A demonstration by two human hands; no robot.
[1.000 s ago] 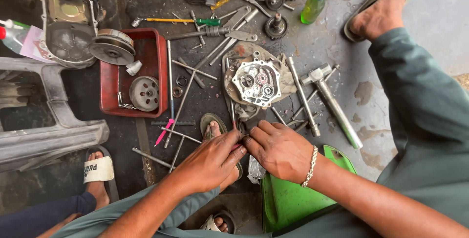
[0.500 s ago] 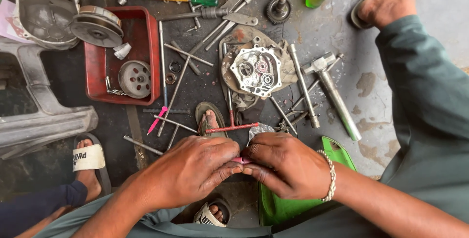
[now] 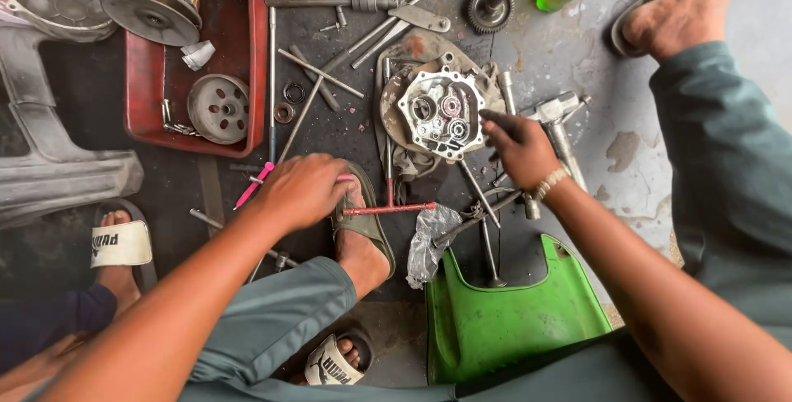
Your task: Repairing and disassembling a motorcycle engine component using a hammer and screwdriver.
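a repair workshop: tools (image 3: 388, 6), engine case (image 3: 437, 113), oily floor (image 3: 577, 63).

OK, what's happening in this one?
A person sits on a grimy workshop floor among scattered tools. Their right hand reaches to the edge of a round silver engine gear casing lying on a rag. Their left hand rests on a pink-handled screwdriver near their sandalled foot. A red plastic tray at the upper left holds a grey clutch drum and a pulley. A green plastic panel lies by their knee.
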